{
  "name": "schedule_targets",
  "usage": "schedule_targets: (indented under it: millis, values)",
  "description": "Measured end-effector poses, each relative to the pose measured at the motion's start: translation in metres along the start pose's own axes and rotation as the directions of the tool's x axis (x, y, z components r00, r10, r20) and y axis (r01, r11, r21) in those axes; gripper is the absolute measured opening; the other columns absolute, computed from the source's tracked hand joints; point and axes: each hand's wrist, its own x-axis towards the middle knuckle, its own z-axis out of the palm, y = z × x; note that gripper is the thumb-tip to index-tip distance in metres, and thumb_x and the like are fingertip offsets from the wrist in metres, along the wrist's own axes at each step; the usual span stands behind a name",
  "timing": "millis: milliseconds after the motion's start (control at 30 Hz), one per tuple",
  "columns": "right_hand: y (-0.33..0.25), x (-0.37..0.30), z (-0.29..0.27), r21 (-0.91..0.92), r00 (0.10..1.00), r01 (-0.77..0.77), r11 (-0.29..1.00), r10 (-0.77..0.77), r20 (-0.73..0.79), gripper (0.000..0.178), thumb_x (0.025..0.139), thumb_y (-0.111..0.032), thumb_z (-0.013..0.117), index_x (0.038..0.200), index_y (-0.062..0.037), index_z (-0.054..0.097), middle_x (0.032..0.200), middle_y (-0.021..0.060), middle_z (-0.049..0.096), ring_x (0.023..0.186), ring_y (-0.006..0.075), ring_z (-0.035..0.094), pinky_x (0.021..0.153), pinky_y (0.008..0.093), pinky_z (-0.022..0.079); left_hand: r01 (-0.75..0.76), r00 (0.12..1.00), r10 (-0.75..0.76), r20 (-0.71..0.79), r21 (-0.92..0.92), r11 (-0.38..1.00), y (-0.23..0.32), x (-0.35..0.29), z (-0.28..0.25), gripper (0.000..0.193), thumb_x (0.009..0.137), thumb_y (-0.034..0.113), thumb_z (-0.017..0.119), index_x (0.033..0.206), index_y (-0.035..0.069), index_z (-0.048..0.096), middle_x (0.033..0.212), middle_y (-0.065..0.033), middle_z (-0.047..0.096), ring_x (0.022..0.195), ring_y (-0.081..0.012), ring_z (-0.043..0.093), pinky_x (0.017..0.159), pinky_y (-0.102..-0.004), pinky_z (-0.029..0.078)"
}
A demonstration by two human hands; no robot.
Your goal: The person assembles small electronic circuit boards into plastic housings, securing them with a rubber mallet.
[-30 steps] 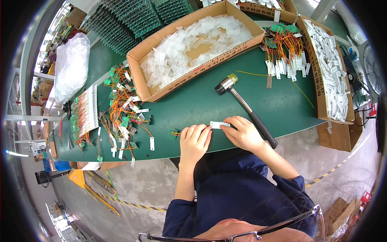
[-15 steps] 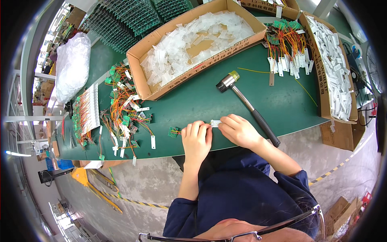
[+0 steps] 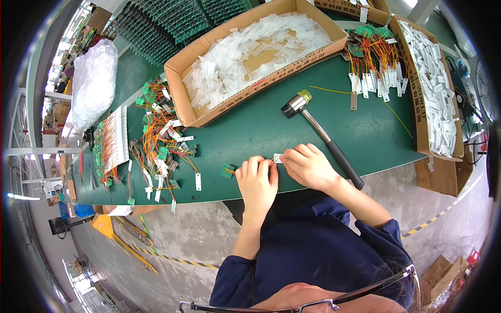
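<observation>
Close to the table's near edge, my two hands meet over a small white plastic piece (image 3: 278, 158). My right hand (image 3: 309, 168) pinches its right end, fingers curled. At its left end are the closed fingertips of my left hand (image 3: 257, 180), which grip wires. Those wires lead out past the left hand to a small green circuit board (image 3: 227, 170). The fingers hide most of the wires, and how far they go into the white piece cannot be seen. Beyond my right hand lies a mallet (image 3: 296, 105) with a black and yellow head and a black grip.
A cardboard tray (image 3: 271, 78) of translucent plastic sleeves stands behind my hands. To the left lie wired boards (image 3: 163, 154) in a tangle, beside a neat row of white pieces (image 3: 118, 141). At the right are another wired bundle (image 3: 373, 57) and a box of white housings (image 3: 430, 83).
The green board has tilted and shifted slightly right. My right fingertips have moved closer to my left, so less of the white piece shows.
</observation>
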Motion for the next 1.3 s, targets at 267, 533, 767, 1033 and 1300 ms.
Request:
schedule_targets:
  millis: [267,533,767,1033,1300]
  values:
    - [0.002,-0.001,0.005,0.024,0.999,-0.019,1.000,0.020,-0.029,0.021,0.075,-0.012,0.068,0.094,-0.0051,0.066,0.087,0.0005,0.054,0.079,0.0179,0.051,0.068,0.0303,0.042,0.017,0.998,-0.019,-0.060,-0.021,1.000,0.004,-0.010,0.007,0.012,0.078,0.011,0.073,0.085,0.012,0.063,0.088,0.0002,0.057,0.077,-0.0196,0.054,0.070,-0.0349,0.037]
    - [0.001,-0.001,0.006,0.021,0.998,-0.035,0.999,0.036,-0.043,0.019,0.075,-0.012,0.068,0.093,-0.0064,0.066,0.085,0.0001,0.054,0.079,0.0173,0.052,0.066,0.0298,0.044,-0.146,0.989,0.148,-0.007,0.131,0.981,-0.002,-0.020,0.003,0.019,0.079,0.013,0.069,0.098,0.011,0.066,0.091,0.0010,0.058,0.080,-0.0179,0.054,0.075,-0.0338,0.038]
    - [0.001,0.000,0.005,0.040,0.998,-0.042,0.998,0.043,-0.035,0.019,0.075,-0.012,0.068,0.093,-0.0061,0.066,0.084,0.0001,0.053,0.078,0.0170,0.053,0.065,0.0294,0.046,-0.153,0.988,0.151,0.025,0.162,0.975,0.001,-0.014,-0.003,0.017,0.079,0.014,0.069,0.096,0.012,0.066,0.089,0.0023,0.059,0.079,-0.0151,0.055,0.075,-0.0332,0.037]
    - [0.001,0.000,0.006,0.049,0.998,-0.051,0.997,0.053,-0.042,0.020,0.074,-0.011,0.068,0.093,-0.0062,0.067,0.084,0.0002,0.053,0.079,0.0169,0.053,0.064,0.0294,0.046,0.014,1.000,-0.013,-0.006,0.039,0.999,0.002,-0.010,0.003,0.013,0.079,0.011,0.072,0.091,0.012,0.067,0.080,0.0020,0.063,0.075,-0.0167,0.058,0.074,-0.0328,0.037]
    - [0.000,0.003,0.003,0.033,0.998,-0.043,0.999,0.044,-0.046,0.015,0.075,-0.011,0.069,0.090,-0.0070,0.067,0.083,-0.0002,0.053,0.077,0.0170,0.053,0.063,0.0292,0.046,0.061,0.994,-0.052,0.095,-0.091,0.994,-0.003,0.000,-0.004,0.026,0.078,0.009,0.072,0.103,0.012,0.064,0.106,0.0011,0.064,0.094,-0.0190,0.058,0.084,-0.0337,0.038]
